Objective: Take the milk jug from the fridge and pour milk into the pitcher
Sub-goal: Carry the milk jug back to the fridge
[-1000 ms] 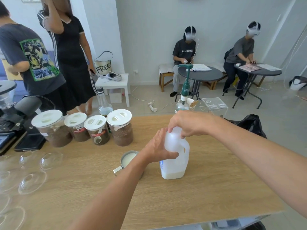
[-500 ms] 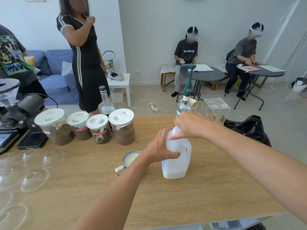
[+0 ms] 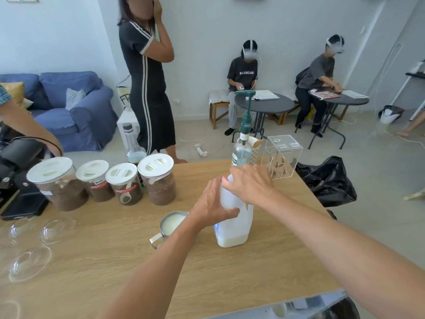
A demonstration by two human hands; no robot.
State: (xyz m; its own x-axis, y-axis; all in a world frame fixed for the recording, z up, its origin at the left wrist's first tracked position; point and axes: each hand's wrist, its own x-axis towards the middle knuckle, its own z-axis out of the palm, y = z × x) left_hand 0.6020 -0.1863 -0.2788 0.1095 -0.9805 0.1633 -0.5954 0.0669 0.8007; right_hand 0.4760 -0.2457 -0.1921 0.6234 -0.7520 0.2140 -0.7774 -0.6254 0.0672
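Note:
A white plastic milk jug [image 3: 232,229] stands upright on the wooden table [image 3: 115,261], with a little milk in its bottom. My left hand [image 3: 212,204] grips the jug's side, thumb across its front. My right hand [image 3: 249,184] covers the jug's top, fingers curled over the cap, which is hidden. Just left of the jug sits a small steel pitcher [image 3: 170,224] filled with milk, partly behind my left forearm.
Several lidded jars of brown grounds [image 3: 158,178] line the table's back left. A pump bottle [image 3: 242,143] and a clear acrylic box [image 3: 281,155] stand behind the jug. Upturned glasses [image 3: 30,261] lie at the left. People stand and sit beyond the table.
Both hands stay on the jug, which has not moved. The view has tilted up and turned slightly; the standing person in the black dress has shifted to the right.

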